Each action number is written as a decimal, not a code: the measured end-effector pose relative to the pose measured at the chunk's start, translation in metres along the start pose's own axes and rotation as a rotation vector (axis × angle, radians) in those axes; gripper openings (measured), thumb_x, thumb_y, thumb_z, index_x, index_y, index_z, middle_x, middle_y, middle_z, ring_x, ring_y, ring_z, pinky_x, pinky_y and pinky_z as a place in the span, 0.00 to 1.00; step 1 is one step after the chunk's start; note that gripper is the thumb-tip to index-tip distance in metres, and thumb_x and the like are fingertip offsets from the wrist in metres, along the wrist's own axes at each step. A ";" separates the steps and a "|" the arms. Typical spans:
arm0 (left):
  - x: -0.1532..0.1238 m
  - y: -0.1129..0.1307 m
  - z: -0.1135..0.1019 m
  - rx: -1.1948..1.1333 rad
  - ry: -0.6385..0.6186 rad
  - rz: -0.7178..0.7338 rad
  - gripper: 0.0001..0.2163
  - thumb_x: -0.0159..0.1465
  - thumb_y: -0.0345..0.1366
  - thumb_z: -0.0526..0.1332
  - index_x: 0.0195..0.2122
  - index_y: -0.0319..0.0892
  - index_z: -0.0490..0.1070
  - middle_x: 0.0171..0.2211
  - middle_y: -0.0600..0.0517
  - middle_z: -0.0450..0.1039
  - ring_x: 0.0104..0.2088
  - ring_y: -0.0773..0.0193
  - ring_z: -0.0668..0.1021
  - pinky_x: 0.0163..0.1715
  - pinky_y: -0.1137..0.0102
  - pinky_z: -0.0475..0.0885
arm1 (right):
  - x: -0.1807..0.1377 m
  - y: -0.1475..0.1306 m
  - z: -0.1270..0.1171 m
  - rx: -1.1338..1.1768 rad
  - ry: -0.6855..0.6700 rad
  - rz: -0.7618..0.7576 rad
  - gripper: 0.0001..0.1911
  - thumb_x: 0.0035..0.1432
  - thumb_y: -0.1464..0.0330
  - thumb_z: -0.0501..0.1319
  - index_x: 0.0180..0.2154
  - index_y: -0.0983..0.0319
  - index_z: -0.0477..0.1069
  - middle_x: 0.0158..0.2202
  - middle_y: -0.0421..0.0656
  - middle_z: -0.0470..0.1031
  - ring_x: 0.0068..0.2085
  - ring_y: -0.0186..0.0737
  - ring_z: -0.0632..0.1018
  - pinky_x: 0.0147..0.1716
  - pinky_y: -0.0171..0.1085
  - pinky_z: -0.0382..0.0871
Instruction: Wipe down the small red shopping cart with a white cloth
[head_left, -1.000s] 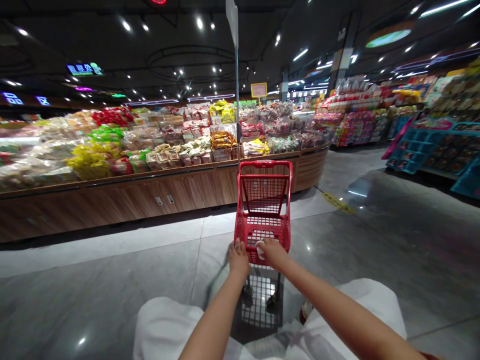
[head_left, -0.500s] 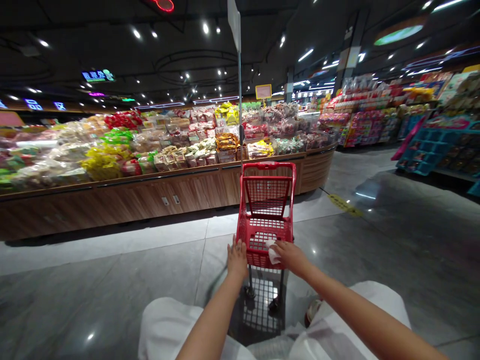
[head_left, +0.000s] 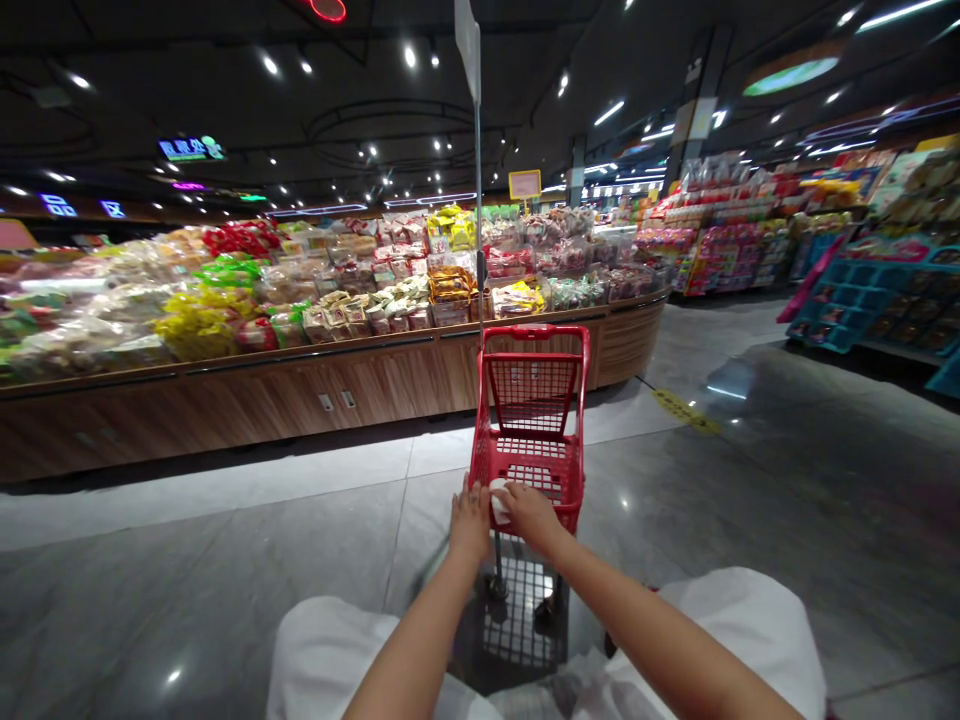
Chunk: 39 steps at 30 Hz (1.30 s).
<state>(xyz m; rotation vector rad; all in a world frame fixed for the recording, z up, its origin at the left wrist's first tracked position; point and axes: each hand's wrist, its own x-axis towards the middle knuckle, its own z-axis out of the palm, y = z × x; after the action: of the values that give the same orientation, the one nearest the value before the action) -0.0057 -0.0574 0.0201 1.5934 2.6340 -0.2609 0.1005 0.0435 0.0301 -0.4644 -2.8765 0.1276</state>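
A small red shopping cart (head_left: 532, 420) stands on the grey floor in front of me, with a tall thin flag pole (head_left: 478, 200) rising from its left side. My left hand (head_left: 469, 517) rests on the near left corner of the cart's basket, fingers curled over the rim. My right hand (head_left: 529, 510) presses a white cloth (head_left: 498, 501) against the near rim, just right of the left hand. My white trousers fill the bottom of the view.
A long curved wooden display counter (head_left: 315, 385) piled with packaged snacks runs across the left and middle. Shelves of colourful goods (head_left: 720, 235) stand at the back right, blue racks (head_left: 862, 295) at the far right. A yellow floor sticker (head_left: 682, 410) lies right of the cart.
My right hand has slid the white cloth leftwards along the cart's near rim, ending close to my left hand. The left hand stays on the corner.
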 end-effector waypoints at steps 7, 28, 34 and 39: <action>0.005 -0.001 0.004 -0.027 0.002 0.032 0.45 0.47 0.35 0.60 0.66 0.31 0.42 0.68 0.37 0.38 0.66 0.42 0.33 0.63 0.46 0.35 | -0.060 0.079 -0.015 -0.059 0.050 -0.068 0.21 0.60 0.75 0.55 0.55 0.58 0.65 0.51 0.49 0.69 0.52 0.44 0.70 0.52 0.42 0.63; 0.002 0.014 0.001 -0.195 0.012 0.078 0.44 0.44 0.36 0.63 0.63 0.36 0.47 0.66 0.41 0.46 0.66 0.48 0.49 0.65 0.58 0.42 | -0.070 0.080 -0.022 -0.062 0.043 0.011 0.22 0.59 0.73 0.58 0.56 0.58 0.64 0.49 0.49 0.70 0.51 0.45 0.70 0.50 0.43 0.63; -0.002 0.022 0.004 -0.246 -0.018 0.088 0.45 0.43 0.35 0.63 0.63 0.35 0.46 0.66 0.40 0.46 0.66 0.47 0.47 0.64 0.58 0.43 | -0.030 0.018 -0.001 -0.044 0.096 0.062 0.18 0.61 0.70 0.56 0.53 0.58 0.65 0.51 0.50 0.70 0.50 0.47 0.70 0.48 0.45 0.65; -0.008 0.004 -0.003 -0.278 0.023 0.098 0.39 0.46 0.26 0.59 0.62 0.39 0.50 0.65 0.44 0.51 0.65 0.55 0.55 0.63 0.64 0.51 | -0.012 0.008 0.012 -0.023 0.123 0.000 0.17 0.62 0.71 0.56 0.52 0.58 0.66 0.46 0.48 0.72 0.46 0.44 0.73 0.44 0.42 0.67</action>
<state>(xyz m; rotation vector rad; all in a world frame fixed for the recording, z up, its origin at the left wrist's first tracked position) 0.0022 -0.0622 0.0234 1.6306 2.4648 0.1235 0.1114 0.0460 0.0149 -0.4594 -2.7606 0.0636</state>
